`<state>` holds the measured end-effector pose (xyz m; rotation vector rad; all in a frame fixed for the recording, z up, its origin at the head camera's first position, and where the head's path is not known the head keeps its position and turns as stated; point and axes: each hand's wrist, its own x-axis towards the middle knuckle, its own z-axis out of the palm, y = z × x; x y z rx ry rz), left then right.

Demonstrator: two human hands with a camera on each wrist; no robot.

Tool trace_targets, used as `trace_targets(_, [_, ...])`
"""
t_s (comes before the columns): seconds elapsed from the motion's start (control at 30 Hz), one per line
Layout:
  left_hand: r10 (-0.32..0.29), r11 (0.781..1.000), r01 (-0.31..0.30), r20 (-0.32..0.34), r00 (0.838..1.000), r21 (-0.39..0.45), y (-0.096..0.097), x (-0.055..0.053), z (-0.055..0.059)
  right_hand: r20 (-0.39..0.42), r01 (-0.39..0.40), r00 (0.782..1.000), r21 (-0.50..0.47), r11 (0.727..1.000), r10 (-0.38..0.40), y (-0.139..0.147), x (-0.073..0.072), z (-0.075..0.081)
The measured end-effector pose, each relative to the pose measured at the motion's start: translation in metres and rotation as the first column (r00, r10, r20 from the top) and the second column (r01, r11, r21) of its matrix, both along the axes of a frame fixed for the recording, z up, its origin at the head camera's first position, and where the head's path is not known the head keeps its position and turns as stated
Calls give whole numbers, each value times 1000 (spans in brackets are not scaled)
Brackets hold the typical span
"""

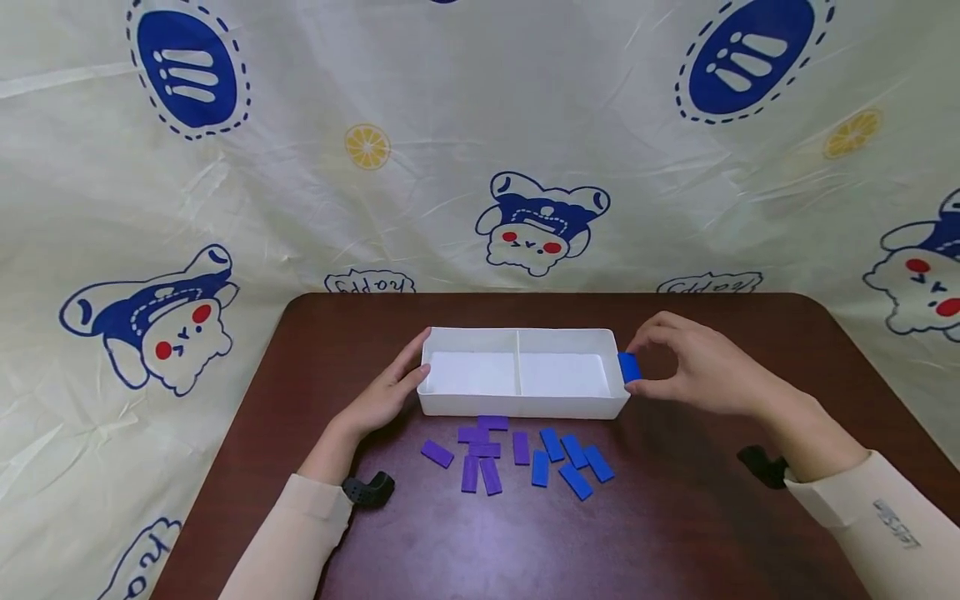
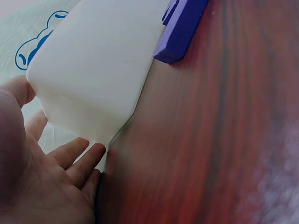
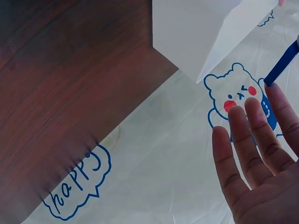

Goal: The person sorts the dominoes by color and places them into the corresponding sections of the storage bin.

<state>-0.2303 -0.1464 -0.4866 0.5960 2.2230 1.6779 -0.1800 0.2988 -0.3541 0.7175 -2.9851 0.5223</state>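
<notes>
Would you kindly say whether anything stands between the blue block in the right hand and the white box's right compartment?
Only the right end wall of the white box, near the blue block, might interfere; whether the block sits above it is hard to tell. Nothing else visible intervenes.

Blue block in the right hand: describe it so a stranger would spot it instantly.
On the brown table sits a white box. At its right end, the right hand pinches the blue block. It alone is held; the other blue blocks lie on the table.
</notes>
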Motion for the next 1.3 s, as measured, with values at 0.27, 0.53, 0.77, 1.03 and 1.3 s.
trace_targets(0.27, [14, 1000, -14, -11, 1000, -9, -4, 2, 1, 14, 1, 1000, -15, 1000, 0, -6, -10, 4])
trace_targets(0.53, [-19, 1000, 19, -13, 1000, 24, -1, 0, 2, 38, 48, 998, -6, 999, -47, -6, -15, 8])
trace_targets(0.77, [-28, 999, 28, -14, 1000, 26, 1, 0, 2, 40, 78, 996, 10, 997, -78, -9, -21, 7])
trace_targets(1.03, [-11, 1000, 11, -15, 1000, 9, 0, 0, 1, 59, 64, 996, 30, 998, -65, -16, -31, 5])
trace_targets(1.3, [-4, 1000, 4, -15, 1000, 5, 0, 1, 0, 81, 75, 994, 55, 996, -79, -19, -38, 4])
